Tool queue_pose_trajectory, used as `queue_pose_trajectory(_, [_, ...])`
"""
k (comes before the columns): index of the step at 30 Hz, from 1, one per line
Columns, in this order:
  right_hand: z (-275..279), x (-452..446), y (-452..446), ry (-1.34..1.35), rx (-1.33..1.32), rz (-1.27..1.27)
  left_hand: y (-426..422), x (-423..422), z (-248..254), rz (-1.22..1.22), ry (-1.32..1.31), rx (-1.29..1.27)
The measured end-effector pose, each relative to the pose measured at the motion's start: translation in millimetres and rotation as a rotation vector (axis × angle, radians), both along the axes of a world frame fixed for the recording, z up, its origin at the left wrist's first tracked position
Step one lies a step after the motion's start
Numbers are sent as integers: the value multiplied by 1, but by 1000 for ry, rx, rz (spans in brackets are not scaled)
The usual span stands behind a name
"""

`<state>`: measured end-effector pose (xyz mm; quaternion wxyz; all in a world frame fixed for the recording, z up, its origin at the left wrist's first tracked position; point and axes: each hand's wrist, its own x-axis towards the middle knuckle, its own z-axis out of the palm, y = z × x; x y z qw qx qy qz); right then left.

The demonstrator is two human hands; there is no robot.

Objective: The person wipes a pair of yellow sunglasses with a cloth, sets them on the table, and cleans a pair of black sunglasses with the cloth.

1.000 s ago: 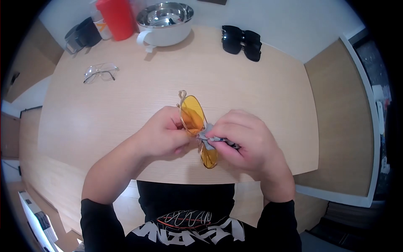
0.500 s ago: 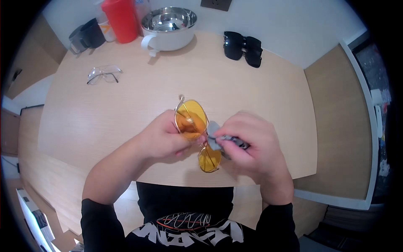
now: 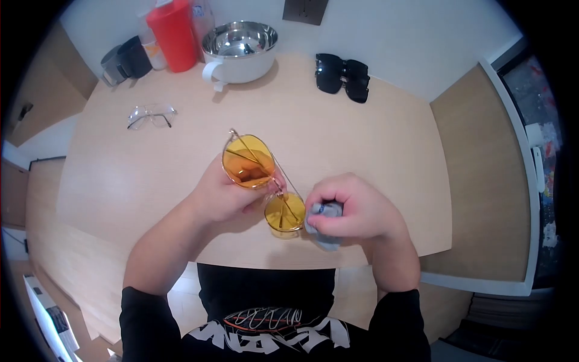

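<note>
Yellow-lensed sunglasses (image 3: 284,211) with a thin gold frame are tilted above the table near its front edge. My left hand (image 3: 226,193) is closed on them around the bridge, and some of its fingers show through the upper lens. Bunched in my right hand (image 3: 356,205) is a grey cloth (image 3: 325,226), pinched between thumb and fingers. The cloth sits just right of the lower lens; whether it touches the rim I cannot tell.
Clear eyeglasses (image 3: 151,116) lie on the table (image 3: 386,157) at the left. Black sunglasses (image 3: 342,78) rest at the back right. Along the back stand a steel-lined white bowl (image 3: 241,66), a red container (image 3: 173,39) and dark mugs (image 3: 134,57).
My left hand has turned the sunglasses and shifted them left. My right hand has moved down slightly with the cloth, away from the bridge to beside the lower lens.
</note>
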<state>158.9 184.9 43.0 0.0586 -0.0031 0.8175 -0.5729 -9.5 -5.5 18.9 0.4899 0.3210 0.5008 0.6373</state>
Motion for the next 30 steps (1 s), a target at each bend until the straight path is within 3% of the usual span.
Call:
queue_pose_trajectory(5, [2, 3, 20, 0, 133, 138, 3, -6, -3, 47, -10, 8])
queue_pose_trajectory(12, [3, 6, 15, -82, -189, -301, 0, -9, -15, 83, 57, -21])
queue_pose_trajectory(15, [1, 3, 2, 28, -307, -419, 1, -11, -13, 100, 93, -56])
queue_pose_trajectory(19, [-7, 1, -1, 152, -231, -426, 7, -2, -23, 256, 120, 15])
queue_pose_trajectory(28, [-13, -3, -8, 389, -272, -545, 4, 3, -22, 274, 464, 45])
queue_pose_trajectory(30, [-15, -2, -10, 407, -288, -558, 0, 4, -15, 280, 649, 45])
